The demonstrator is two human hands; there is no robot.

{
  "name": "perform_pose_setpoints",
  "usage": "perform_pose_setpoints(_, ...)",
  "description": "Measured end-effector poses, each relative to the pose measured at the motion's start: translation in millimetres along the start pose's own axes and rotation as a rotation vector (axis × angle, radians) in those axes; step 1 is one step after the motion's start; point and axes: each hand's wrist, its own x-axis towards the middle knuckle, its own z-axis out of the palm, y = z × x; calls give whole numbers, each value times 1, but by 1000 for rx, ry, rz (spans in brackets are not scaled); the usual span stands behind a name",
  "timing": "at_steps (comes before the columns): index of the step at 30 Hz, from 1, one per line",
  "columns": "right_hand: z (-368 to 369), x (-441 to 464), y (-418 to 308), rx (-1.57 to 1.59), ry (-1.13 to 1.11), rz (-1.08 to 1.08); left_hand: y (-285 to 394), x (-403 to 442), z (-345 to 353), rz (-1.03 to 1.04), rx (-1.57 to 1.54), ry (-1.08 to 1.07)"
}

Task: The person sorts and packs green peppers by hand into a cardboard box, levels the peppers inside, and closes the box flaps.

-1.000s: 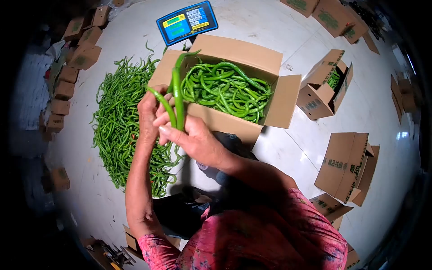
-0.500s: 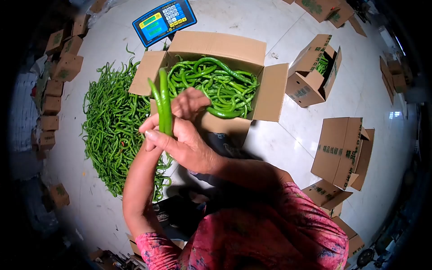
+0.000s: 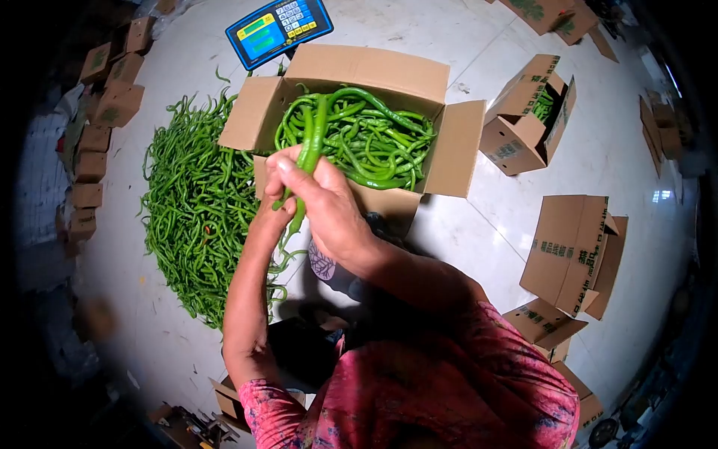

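Note:
My right hand (image 3: 333, 209) is closed around long green chili peppers (image 3: 315, 135), at least two, thumb laid across them. They point up over the near side of an open cardboard box (image 3: 366, 63). Curved green peppers (image 3: 374, 142) fill much of that box. Close behind and below the right hand is my left hand (image 3: 273, 213), beside the lower ends of the held peppers; its fingers are mostly hidden. A wide heap of green peppers (image 3: 198, 217) lies on the floor to the left.
A blue scale display (image 3: 279, 30) stands behind the box. To the right are another open box (image 3: 516, 138) with peppers inside and a printed carton (image 3: 561, 247). Small brown boxes (image 3: 90, 166) line the left side. Pale tiles (image 3: 479, 224) cover the floor.
My right hand has shifted right and up with its peppers, now overlapping the box opening. My left hand has drawn back from the box's near edge to below the right hand.

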Motion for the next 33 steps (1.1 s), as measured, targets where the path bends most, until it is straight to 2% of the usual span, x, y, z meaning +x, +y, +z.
perform_pose_setpoints(4, 9, -2, 10, -65, -104, 62, -22, -8, 20, 20, -343, 157)
perform_pose_setpoints(6, 11, -3, 8, -67, -96, 80, 8, 6, 34, 91, -341, 150)
perform_pose_setpoints(8, 10, -4, 8, -45, -64, 76, 7, 16, 46, 25, -507, 208)
perform_pose_setpoints(10, 5, 1, 7, 1, -16, 48, 7, 17, 43, -38, -512, 296)
perform_pose_setpoints(11, 4, 3, 5, 63, 44, 97, 7, 14, 34, -69, -432, 354)
perform_pose_setpoints(13, -5, 8, 10, 182, 13, 100, 12, 3, 15, -136, -269, 475)
perform_pose_setpoints(15, -12, 12, 13, 270, -30, 119, 25, -10, 5, 5, 80, 588)
perform_pose_setpoints(16, -10, 12, 10, 265, 20, 164, 41, -15, -4, -152, 30, 753)
perform_pose_setpoints(18, -8, 12, 13, 247, 25, 152, 52, -37, -20, -83, -40, 913)
perform_pose_setpoints(20, -7, 13, 18, 233, 8, 127, 103, -53, -4, -74, 8, 912)
perform_pose_setpoints(22, -4, 13, 21, 210, 2, 102, 113, -67, 9, -36, 75, 749)
perform_pose_setpoints(24, -3, 10, 21, 174, 13, 67, 133, -65, 30, 100, 425, 590)
perform_pose_setpoints(25, 3, 9, 15, 155, 70, 112, 132, -63, 36, 118, 490, 604)
perform_pose_setpoints(27, -2, 12, 20, 137, 9, 64, 127, -58, 40, 144, 619, 644)
perform_pose_setpoints(29, -3, 13, 21, 134, -33, 11, 133, -55, 40, 117, 563, 634)
perform_pose_setpoints(30, 0, 12, 21, 158, 39, 18, 133, -54, 40, 125, 554, 634)
perform_pose_setpoints(33, 0, 10, 22, 123, 34, 47, 126, -49, 34, 185, 529, 642)
